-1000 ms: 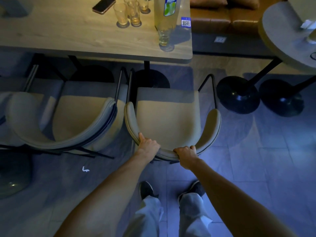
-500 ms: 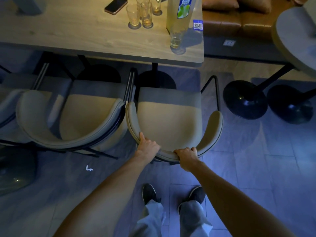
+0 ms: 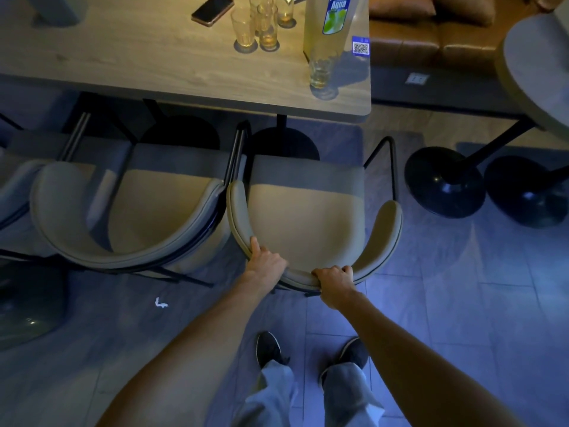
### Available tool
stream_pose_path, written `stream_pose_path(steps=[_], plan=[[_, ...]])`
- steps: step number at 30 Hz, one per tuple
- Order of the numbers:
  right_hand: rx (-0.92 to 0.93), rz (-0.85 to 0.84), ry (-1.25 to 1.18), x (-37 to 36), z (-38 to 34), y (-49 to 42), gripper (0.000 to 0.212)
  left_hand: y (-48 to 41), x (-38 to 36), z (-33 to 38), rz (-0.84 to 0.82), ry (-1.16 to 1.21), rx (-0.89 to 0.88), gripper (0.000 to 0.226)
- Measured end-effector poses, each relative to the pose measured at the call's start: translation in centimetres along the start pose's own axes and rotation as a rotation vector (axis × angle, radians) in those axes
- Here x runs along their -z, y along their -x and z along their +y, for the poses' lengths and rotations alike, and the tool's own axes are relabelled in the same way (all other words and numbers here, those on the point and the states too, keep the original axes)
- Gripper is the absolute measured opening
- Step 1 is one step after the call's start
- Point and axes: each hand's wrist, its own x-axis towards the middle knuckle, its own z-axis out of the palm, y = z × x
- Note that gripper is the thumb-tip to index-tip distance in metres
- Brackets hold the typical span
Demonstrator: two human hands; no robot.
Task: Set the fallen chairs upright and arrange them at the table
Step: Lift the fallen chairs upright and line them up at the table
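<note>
A beige chair [image 3: 308,217] with a curved backrest stands upright in front of me, its seat front under the edge of the wooden table [image 3: 138,57]. My left hand [image 3: 264,261] grips the left part of its backrest rim. My right hand [image 3: 334,280] grips the rim's middle. A second beige chair [image 3: 147,211] stands upright right beside it on the left, the two touching at their armrests. Part of a third chair [image 3: 12,186] shows at the far left edge.
On the table stand several glasses [image 3: 255,29], a phone [image 3: 212,9], a tall bottle [image 3: 331,23] and a glass [image 3: 320,72] near the corner. Black round table bases [image 3: 443,186] sit on the floor at right, under a round table [image 3: 532,66]. A brown sofa [image 3: 431,35] lies behind.
The chair has slid a little farther toward the table, with both hands holding its backrest as before. The view has shifted slightly.
</note>
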Motion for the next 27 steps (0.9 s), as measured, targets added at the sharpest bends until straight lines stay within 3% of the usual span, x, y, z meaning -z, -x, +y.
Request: stream_pose_path(steps=[14,27], plan=[[0.029,-0.058,0.013,0.0,0.4,0.4,0.038,0.8,-1.0,0.0,0.057,0.014,-0.021,0.049],[0.048,-0.031,0.031,0.1,0.4,0.5,0.037,1.8,-4.1,0.4,0.25,0.095,-0.078,0.044]])
